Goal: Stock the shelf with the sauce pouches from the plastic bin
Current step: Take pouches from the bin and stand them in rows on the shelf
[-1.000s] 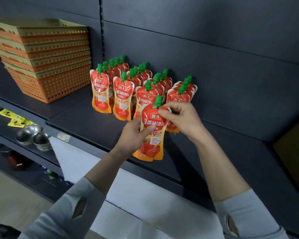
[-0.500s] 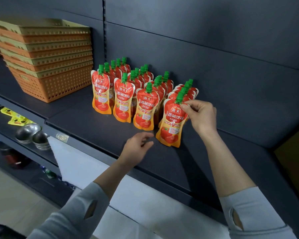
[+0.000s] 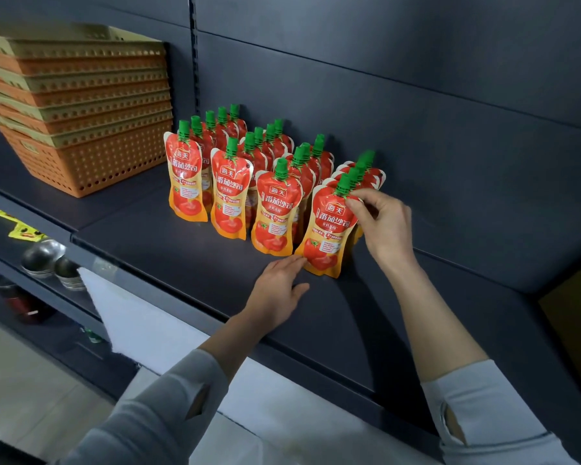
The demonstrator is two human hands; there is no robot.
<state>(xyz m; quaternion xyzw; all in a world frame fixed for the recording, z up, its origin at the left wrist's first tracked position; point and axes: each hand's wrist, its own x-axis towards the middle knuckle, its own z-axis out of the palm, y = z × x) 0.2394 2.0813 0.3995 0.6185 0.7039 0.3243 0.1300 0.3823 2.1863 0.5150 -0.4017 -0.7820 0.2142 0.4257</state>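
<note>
Several red and orange sauce pouches with green caps (image 3: 235, 193) stand in rows on the dark shelf (image 3: 182, 250). The front pouch of the rightmost row (image 3: 329, 229) stands upright on the shelf. My right hand (image 3: 383, 226) pinches its upper right edge near the cap. My left hand (image 3: 279, 290) lies flat on the shelf with straight fingers, its fingertips touching the pouch's bottom left corner. The plastic bin is not in view.
A stack of orange and yellow perforated baskets (image 3: 78, 109) sits at the shelf's left end. The lower shelf holds metal bowls (image 3: 44, 260) and yellow packets (image 3: 24, 229). A white sheet (image 3: 141, 327) hangs below the shelf edge. Bare shelf lies right of the pouches.
The pouch went from being held in both hands to standing at the front of the rightmost row. My left hand let go, dropped to the shelf, then reached to the pouch's base.
</note>
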